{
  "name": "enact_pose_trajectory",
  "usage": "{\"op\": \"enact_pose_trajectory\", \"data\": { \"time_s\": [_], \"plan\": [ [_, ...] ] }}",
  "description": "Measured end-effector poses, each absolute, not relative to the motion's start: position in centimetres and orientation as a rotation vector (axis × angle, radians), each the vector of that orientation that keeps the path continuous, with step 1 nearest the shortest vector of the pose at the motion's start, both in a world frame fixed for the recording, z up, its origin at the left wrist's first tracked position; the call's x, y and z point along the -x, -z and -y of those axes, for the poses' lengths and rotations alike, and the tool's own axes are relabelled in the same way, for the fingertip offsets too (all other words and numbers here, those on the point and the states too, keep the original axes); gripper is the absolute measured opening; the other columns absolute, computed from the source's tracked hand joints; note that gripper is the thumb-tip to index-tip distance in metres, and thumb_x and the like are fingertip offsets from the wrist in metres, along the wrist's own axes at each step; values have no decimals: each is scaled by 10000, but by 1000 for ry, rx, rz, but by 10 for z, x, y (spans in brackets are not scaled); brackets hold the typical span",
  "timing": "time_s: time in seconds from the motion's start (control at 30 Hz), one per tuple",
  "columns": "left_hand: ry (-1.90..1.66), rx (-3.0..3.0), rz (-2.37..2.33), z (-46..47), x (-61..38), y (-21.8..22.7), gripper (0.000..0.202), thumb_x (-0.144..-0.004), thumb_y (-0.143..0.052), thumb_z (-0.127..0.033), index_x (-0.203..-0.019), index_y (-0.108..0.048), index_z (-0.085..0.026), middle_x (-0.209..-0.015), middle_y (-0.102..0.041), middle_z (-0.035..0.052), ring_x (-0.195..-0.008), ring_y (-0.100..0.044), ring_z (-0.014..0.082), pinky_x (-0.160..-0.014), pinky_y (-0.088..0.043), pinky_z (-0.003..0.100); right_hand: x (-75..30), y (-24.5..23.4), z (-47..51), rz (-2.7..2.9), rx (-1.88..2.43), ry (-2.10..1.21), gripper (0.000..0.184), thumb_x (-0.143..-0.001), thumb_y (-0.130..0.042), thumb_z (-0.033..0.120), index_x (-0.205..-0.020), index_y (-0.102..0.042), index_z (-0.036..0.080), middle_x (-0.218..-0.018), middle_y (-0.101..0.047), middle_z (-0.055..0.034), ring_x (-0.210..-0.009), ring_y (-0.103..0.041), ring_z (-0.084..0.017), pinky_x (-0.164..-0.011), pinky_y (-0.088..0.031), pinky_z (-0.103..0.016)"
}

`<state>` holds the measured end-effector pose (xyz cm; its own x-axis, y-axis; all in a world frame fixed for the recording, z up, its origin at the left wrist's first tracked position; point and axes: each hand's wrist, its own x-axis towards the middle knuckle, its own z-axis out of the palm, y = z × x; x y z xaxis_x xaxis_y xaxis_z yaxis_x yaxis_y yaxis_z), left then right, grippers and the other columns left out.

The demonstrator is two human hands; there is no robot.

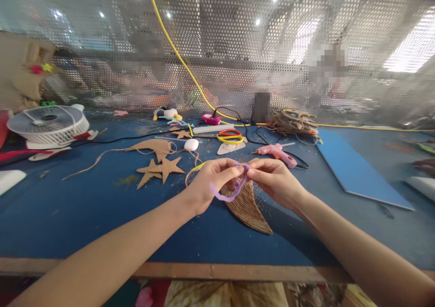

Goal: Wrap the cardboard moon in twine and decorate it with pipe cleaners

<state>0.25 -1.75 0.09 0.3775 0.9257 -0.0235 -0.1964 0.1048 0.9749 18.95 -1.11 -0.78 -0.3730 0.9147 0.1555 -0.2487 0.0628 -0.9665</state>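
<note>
Both my hands meet over the middle of the table, with a purple pipe cleaner (224,198) between them. My left hand (217,177) is closed on it, and one end curls down past the palm. The fingertips of my right hand (275,177) pinch the same pipe cleaner near a small bend. Just below my hands lies a crescent shape (249,211) covered in wound brown twine; its upper part is partly hidden by my fingers. To the left of my left hand are cardboard stars (170,168) and a bare cardboard crescent (154,147) with loose twine.
Beyond my hands lie a pink glue gun (277,152), scissors with red and yellow handles (231,139) and a white egg-shaped piece (191,144). A white fan (49,124) stands at left, a blue board (360,171) at right. A twine bundle (294,123) sits near the perforated metal screen (217,48).
</note>
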Motion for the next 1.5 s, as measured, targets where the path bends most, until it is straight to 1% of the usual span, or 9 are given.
{"op": "enact_pose_trajectory", "data": {
  "time_s": [0.23, 0.53, 0.63, 0.7, 0.8, 0.9, 1.1, 1.27, 1.5],
  "plan": [
    [-1084, -1224, -822, 18, -5, 4, 200, -800, -727, -358, -820, -686, -163, -740, -639, 5, -657, -569, 105, -644, -451, 253, -189, 15, 10, 1455, 734, -1248, 99, -754, -814, 284, -828, -774, 231, -847, -715, -31, -798, -636, -163, -785, -511, -345],
    [-1051, -1104, -772, 22, -8, 5, 225, -788, -758, -379, -821, -684, -169, -704, -645, 2, -630, -600, 106, -608, -436, 244, -182, 19, 16, 1500, 727, -933, 64, -778, -794, 247, -832, -773, 275, -849, -699, -33, -808, -631, -188, -770, -524, -370],
    [-1021, -1142, -731, 19, -7, 6, 234, -796, -760, -390, -829, -702, -166, -711, -634, -3, -609, -579, 94, -600, -429, 244, -186, 13, 15, 1607, 723, -839, 187, -811, -762, 230, -982, -752, 305, -872, -685, -21, -800, -629, -180, -763, -527, -364],
    [-994, -1185, -697, 17, -6, 4, 217, -793, -766, -367, -826, -710, -160, -711, -624, -4, -621, -570, 94, -621, -433, 251, -190, 8, 12, 1754, 697, -705, 257, -848, -721, 213, -1084, -732, 316, -932, -689, -30, -855, -631, -186, -808, -521, -372],
    [-954, -1205, -691, 16, -3, -2, 200, -782, -773, -335, -814, -711, -147, -681, -605, -3, -643, -568, 107, -653, -431, 266, -196, 3, 7, 1934, 654, -497, 233, -898, -651, 192, -1090, -730, 298, -989, -694, -49, -935, -625, -198, -877, -499, -384],
    [-911, -1175, -710, 16, 0, -6, 214, -768, -779, -337, -815, -719, -137, -663, -603, 0, -623, -559, 108, -656, -426, 275, -199, 2, 3, 1982, 629, -398, 225, -930, -596, 165, -1105, -691, 268, -967, -686, -50, -901, -624, -188, -844, -506, -375],
    [-894, -1153, -740, 15, 0, -7, 207, -727, -804, -305, -780, -737, -117, -697, -647, 30, -641, -561, 105, -656, -423, 260, -204, 8, -3, 2115, 497, -99, 273, -921, -590, 110, -1170, -584, 221, -1001, -653, -63, -940, -617, -180, -877, -519, -381],
    [-879, -1215, -729, 16, -1, -8, 173, -737, -785, -281, -730, -728, -118, -664, -635, 18, -608, -526, 86, -624, -405, 239, -210, 9, -4, 2219, 497, 187, 231, -964, -544, 177, -1193, -539, 209, -1056, -635, -110, -1007, -619, -213, -868, -537, -391],
    [-939, -1372, -826, 19, 0, -10, 191, -705, -814, -288, -724, -728, -119, -661, -672, 35, -587, -546, 103, -576, -393, 240, -213, 1, -2, 2297, 512, 433, 169, -998, -475, 219, -1153, -541, 206, -1017, -643, -110, -964, -644, -211, -810, -551, -361]
  ]
}}
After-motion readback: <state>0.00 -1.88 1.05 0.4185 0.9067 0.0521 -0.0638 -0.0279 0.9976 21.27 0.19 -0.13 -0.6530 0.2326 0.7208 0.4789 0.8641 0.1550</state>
